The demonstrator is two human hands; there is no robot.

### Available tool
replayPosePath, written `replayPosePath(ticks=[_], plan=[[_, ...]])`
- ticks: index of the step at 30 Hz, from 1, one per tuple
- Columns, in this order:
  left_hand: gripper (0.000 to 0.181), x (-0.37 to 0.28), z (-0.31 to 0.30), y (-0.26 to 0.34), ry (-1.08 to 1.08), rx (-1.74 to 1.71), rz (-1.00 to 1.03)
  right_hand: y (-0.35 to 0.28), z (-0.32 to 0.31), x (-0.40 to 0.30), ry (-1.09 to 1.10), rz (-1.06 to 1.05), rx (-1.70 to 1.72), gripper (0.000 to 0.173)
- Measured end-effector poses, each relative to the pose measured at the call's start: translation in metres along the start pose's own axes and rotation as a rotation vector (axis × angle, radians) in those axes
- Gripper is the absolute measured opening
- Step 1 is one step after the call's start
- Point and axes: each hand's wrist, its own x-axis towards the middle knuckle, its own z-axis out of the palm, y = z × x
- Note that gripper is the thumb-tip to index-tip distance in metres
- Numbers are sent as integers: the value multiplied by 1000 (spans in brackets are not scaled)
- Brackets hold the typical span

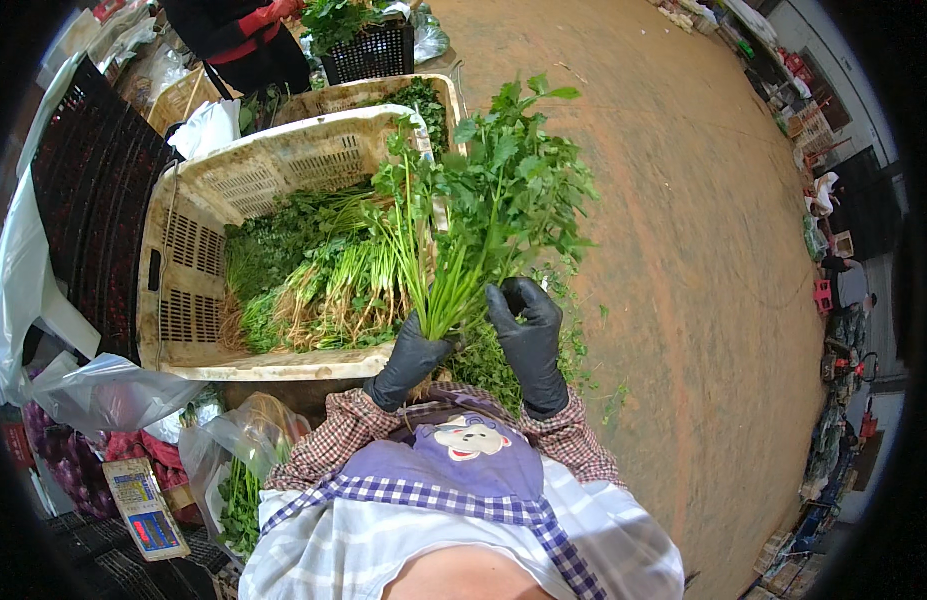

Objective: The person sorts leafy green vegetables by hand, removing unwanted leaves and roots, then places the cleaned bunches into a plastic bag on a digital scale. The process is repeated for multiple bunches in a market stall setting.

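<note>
My left hand (416, 358), in a black glove, is closed around the lower stems of a bunch of leafy green celery-like herbs (463, 277). The leaves fan out up and to the right. Just right of the stems is my right hand (529, 326), also black-gloved, its thumb and forefinger curled close to the bunch; whether it pinches a stem is unclear. Left of the bunch stands a dirty cream plastic crate (276, 367), holding bundled greens with pale stems and brown roots (343, 292). Loose green trimmings (482, 360) lie below and between my hands.
Beyond the crate, a person (246, 45) in red gloves works beside a black basket (369, 56) of greens. Dark stacked crates (95, 195) rise at the left. Nearer are a digital scale (146, 510) and a plastic bag (242, 442) of greens. Brown floor (681, 262) extends right.
</note>
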Motion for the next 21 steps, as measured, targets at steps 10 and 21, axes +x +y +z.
replayPosePath(ticks=[10,21], plan=[[30,13,-18,-15,159,202,67,39,-66,-45,-54,342,571,15],[55,14,8,-22,199,368,252,1,18,-9,-38,1,-159,21]])
